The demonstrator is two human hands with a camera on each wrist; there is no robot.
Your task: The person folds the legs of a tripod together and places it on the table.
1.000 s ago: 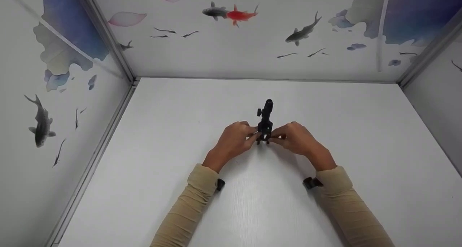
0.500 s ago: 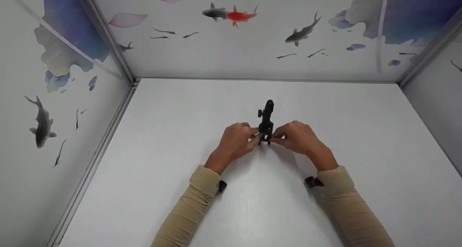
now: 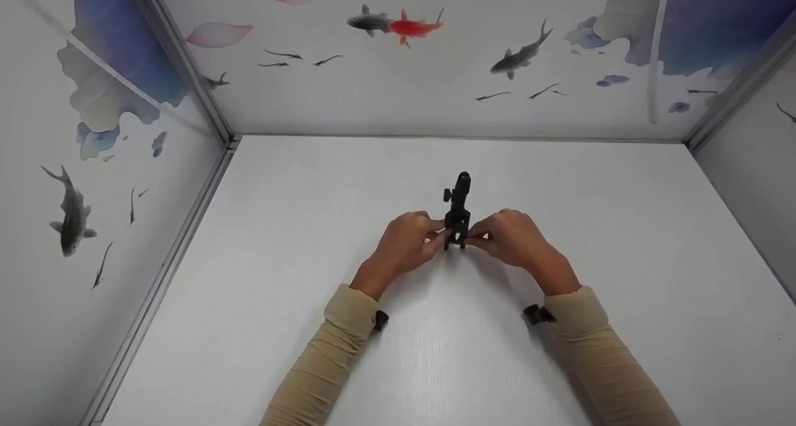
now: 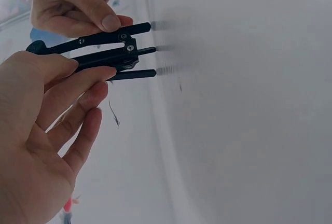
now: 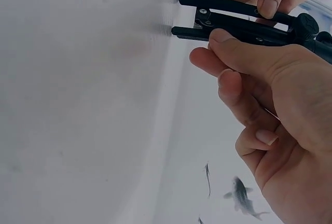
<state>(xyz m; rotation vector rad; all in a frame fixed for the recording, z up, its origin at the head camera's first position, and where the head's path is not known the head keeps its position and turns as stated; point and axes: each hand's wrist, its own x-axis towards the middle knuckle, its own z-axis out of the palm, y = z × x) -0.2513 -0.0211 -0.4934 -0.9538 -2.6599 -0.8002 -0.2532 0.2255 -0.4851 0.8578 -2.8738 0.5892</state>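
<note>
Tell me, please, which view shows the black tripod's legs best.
The left wrist view, since all three legs of the black tripod show their ends separately. The right wrist view shows two clearly; the head view shows the legs small, from above.

The left hand (image 3: pixel 404 242) and right hand (image 3: pixel 513 236) crowd the black tripod (image 3: pixel 458 217) low down, blocking both its sides. Its upper end sticks out beyond the fingers, with free table (image 3: pixel 311 183) between it and the back wall (image 3: pixel 429 112). Nearer the person, a lane runs between the sleeves (image 3: pixel 320 364), narrowed by the wrist cameras (image 3: pixel 538 314). Wide room lies outside each forearm.
</note>
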